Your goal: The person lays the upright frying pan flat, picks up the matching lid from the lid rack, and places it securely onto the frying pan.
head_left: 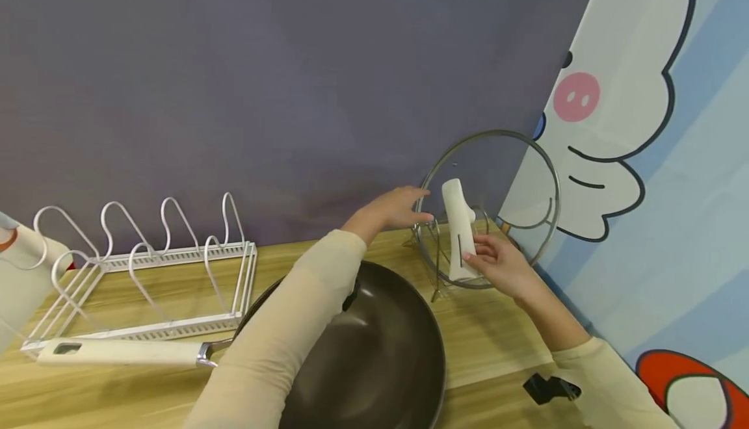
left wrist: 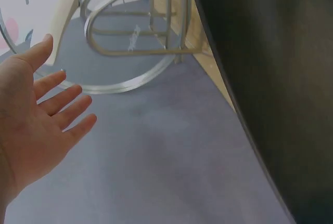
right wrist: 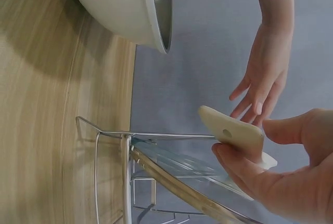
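A round glass pot lid (head_left: 503, 166) with a metal rim stands tilted in a small wire rack (head_left: 437, 257) at the back right. Its long cream handle (head_left: 459, 227) faces me. My right hand (head_left: 502, 265) pinches the lower part of this handle between thumb and fingers, seen closer in the right wrist view (right wrist: 291, 167). Beside the lid's left rim is my left hand (head_left: 398, 208), its fingers extended and holding nothing; the left wrist view shows its palm (left wrist: 36, 125). Whether its fingertips touch the rim I cannot tell.
Under my left forearm sits a dark wok (head_left: 386, 344), its cream handle (head_left: 129, 352) pointing left. A white rack with loops (head_left: 170, 330) stands at the left. A grey wall (head_left: 281, 91) rises behind; a cartoon-printed wall (head_left: 673, 234) borders the right.
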### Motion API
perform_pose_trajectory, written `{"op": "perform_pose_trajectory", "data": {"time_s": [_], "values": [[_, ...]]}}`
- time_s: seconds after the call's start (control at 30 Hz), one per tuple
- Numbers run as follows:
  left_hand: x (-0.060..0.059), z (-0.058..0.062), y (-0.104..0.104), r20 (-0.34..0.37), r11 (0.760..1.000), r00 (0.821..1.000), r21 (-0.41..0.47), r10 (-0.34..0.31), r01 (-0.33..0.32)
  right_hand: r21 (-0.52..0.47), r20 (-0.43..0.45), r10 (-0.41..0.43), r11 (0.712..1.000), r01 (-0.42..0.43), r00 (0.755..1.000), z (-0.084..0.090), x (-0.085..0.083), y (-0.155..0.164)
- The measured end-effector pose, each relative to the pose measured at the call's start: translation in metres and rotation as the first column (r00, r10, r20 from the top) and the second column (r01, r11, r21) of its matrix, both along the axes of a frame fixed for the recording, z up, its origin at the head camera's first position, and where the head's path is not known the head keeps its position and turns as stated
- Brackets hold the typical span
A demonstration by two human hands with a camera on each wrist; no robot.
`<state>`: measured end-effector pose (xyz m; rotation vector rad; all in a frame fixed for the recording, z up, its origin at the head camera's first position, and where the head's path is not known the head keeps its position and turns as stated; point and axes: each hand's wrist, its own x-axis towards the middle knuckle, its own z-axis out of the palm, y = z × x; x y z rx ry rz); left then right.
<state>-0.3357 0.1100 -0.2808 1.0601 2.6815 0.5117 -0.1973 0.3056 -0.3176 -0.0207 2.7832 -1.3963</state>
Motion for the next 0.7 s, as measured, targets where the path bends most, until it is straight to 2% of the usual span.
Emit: {"op": "perform_pose_trajectory", "data": {"time_s": [0.23, 0.5, 0.7], "values": [[0.003, -0.009, 0.008, 0.03, 1.0, 0.999, -0.003, -0.009, 0.009, 0.013, -0.022, 0.026, 1.0, -0.025, 0.999, -0.002, 0.001, -0.002], [0.005, -0.02, 0.011, 0.007, 1.0, 1.0, 0.029, -0.002, 0.002, -0.015, -0.038, 0.005, 1.0, -0.006, 0.999, -0.005, 0.003, -0.006], [0.008, -0.026, 0.016, -0.035, 0.998, 0.998, 0.024, 0.057, -0.057, -0.046, -0.025, 0.004, 0.999, -0.006, 1.0, -0.005, 0.003, -0.008]]}}
